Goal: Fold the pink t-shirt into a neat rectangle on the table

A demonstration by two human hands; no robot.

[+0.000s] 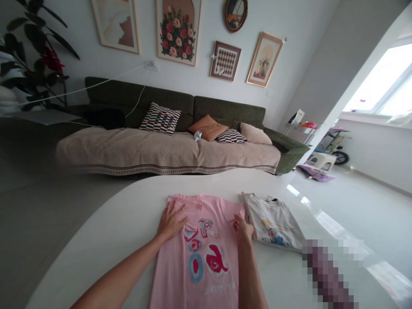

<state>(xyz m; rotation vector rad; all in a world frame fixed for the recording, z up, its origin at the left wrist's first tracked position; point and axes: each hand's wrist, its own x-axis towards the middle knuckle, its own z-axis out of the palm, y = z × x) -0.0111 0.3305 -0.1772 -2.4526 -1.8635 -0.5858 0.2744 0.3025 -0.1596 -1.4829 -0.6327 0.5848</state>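
Note:
A pink T-shirt (206, 257) with a red and blue print lies flat on a white table (122, 227), its sleeves folded in. My left hand (170, 221) rests flat on the shirt's upper left part, fingers spread. At the shirt's upper right edge my right hand (243, 228) presses down with fingers curled, pinching the fabric. Just right of it lies a folded white T-shirt (273, 221) with a coloured print.
A green sofa (180, 137) with a beige cover and several cushions stands beyond the table. Framed pictures hang on the wall, a plant (32, 56) stands at the far left. A blurred patch (331, 274) covers the table's right corner. Small furniture sits by the window.

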